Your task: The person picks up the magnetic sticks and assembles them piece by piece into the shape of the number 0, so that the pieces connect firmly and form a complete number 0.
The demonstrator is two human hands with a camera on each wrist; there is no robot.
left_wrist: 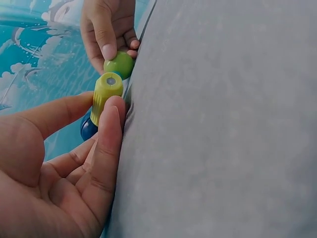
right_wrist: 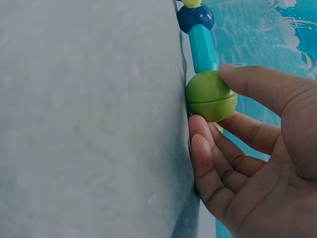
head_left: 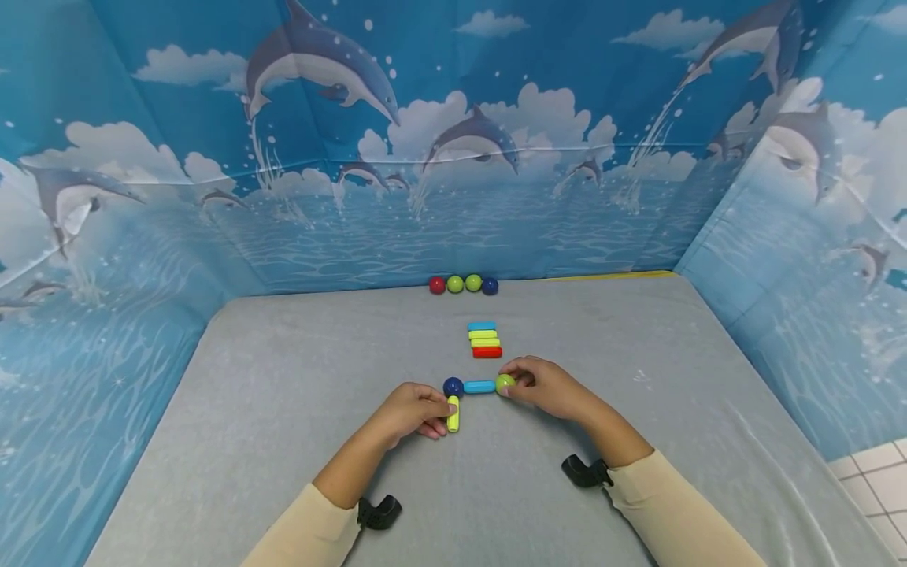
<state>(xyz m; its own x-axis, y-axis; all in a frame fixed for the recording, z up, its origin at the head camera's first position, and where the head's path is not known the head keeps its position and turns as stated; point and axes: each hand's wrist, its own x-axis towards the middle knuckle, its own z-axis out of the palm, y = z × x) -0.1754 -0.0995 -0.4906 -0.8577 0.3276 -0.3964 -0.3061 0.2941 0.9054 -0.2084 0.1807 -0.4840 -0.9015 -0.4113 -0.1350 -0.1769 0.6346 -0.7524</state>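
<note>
A small joined figure, bent like an L, sits near the middle of the grey cloth point(head_left: 283, 354), between the hands: a glossy dark blue ball point(head_left: 453, 387) at the corner, a ribbed light blue rod point(head_left: 479, 387) running to a green ball point(head_left: 505, 383) with a seam round it, and a yellow rod point(head_left: 453, 417) pointing toward the person, its free end showing a small silvery disc. That makes two balls and two rods here. Beyond lie four more rods side by side, one pale blue rod point(head_left: 482, 326), two lime rods point(head_left: 485, 335) and one red rod point(head_left: 486, 352); at the far edge four more balls stand in a row, one red, two green, one dark blue. The left hand point(head_left: 414, 409) pinches the yellow rod between thumb and finger, parted only by its thickness; the right hand point(head_left: 549, 384) grips the green ball, thumb and fingertips spread about its width
</note>
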